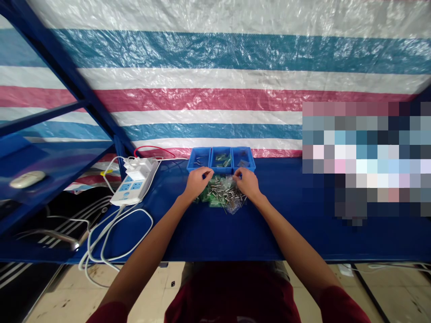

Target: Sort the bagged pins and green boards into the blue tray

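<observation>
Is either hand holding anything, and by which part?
Can't tell. The left hand is by the green bags, the right hand by the clear plastic; any hold is too small to see.

We are seeing glare speckling the striped sheet (pixel 202 49), a dimmer desk (pixel 222 237), stretching near the edges, and coarse pixelation (pixel 367 161) masking some of the right side.

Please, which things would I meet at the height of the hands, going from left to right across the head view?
Off-white rounded computer mouse → white rectangular power strip with blue sockets → left hand → heap of silvery metal pins and plastic bags → right hand.
</observation>
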Motion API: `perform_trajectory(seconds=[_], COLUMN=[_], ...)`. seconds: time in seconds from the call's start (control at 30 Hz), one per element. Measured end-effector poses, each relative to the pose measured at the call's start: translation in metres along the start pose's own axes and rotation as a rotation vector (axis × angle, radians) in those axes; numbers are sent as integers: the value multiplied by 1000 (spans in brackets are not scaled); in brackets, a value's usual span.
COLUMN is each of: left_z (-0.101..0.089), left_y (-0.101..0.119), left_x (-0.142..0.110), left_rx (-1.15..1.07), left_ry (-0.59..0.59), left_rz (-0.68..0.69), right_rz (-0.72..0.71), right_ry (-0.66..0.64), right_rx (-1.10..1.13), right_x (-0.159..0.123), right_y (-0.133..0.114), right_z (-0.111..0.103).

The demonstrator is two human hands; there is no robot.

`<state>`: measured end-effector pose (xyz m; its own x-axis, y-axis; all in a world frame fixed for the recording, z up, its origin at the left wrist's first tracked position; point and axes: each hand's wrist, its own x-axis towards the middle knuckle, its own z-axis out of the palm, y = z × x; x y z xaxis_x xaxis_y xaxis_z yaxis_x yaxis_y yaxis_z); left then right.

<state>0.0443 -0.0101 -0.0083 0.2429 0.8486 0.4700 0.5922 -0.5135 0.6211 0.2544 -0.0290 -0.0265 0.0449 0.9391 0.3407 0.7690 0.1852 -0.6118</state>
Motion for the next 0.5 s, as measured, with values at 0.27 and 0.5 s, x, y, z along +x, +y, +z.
perform_trajectory(seconds=[0.27,0.5], left_z=[0,4], left_y=[15,18], left_x=[-2,-5], left_rx=[-214,-367], left_ry=[-84,-200], left_rz=[-37,-88], right_rz=[-127,-127], right_ry=[37,18], right_rx=[474,601], right_x=[-6,-15], right_y=[-16,-26], right_z=[-4,2])
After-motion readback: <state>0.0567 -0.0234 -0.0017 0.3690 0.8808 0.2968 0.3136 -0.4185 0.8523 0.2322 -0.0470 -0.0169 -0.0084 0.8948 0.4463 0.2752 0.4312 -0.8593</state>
